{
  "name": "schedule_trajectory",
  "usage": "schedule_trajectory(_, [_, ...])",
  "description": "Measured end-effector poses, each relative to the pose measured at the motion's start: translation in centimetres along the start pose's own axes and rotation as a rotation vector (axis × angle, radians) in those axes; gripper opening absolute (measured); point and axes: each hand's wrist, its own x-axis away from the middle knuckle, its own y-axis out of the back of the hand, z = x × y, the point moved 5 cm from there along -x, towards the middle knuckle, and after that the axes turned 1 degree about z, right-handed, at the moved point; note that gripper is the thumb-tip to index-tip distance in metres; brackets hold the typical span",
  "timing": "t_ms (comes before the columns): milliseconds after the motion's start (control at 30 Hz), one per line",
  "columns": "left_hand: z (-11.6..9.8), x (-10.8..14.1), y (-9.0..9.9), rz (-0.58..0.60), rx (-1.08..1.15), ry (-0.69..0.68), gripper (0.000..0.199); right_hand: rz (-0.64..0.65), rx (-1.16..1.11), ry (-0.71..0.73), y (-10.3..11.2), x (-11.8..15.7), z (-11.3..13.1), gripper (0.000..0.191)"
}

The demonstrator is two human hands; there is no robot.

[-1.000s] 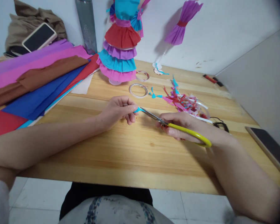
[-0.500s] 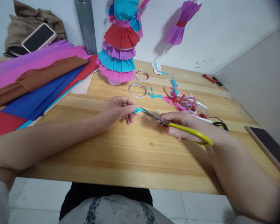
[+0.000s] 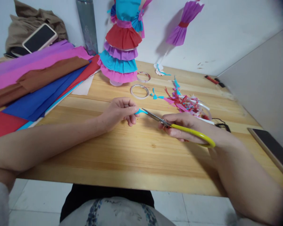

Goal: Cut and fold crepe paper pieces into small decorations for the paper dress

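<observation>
Between the thumb and fingers of my left hand [image 3: 124, 110] is a small blue paper strip [image 3: 141, 111]. My right hand [image 3: 179, 124] grips a pair of scissors [image 3: 193, 132] with yellow handles. The metal blades point left and meet the loose end of the strip; whether they are fully closed on it is too fine to tell. Behind my hands lie a small blue paper bow [image 3: 155, 95] and two tape rolls, the nearer tape roll [image 3: 140, 91] being close to my left fingertips. A tiered paper dress [image 3: 122, 44] stands at the back.
At left lie stacked coloured paper sheets [image 3: 47, 84], a phone [image 3: 40, 37] on brown cloth and a tall bottle [image 3: 87, 28]. Paper scraps [image 3: 188, 105] are heaped right of centre. A purple paper dress [image 3: 184, 23] stands behind. A second phone [image 3: 271, 150] rests at the right edge.
</observation>
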Motion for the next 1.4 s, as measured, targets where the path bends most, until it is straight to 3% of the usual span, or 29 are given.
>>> schedule_trajectory(600, [0.1, 0.0, 0.1, -0.001, 0.012, -0.016, 0.016, -0.025, 0.011, 0.105, -0.1, -0.4, 1.1, 0.039])
schedule_trajectory(1400, [0.4, -0.1, 0.0, -0.011, 0.021, 0.045, 0.023, -0.046, -0.046, -0.073, -0.1, -0.1, -0.7, 0.039])
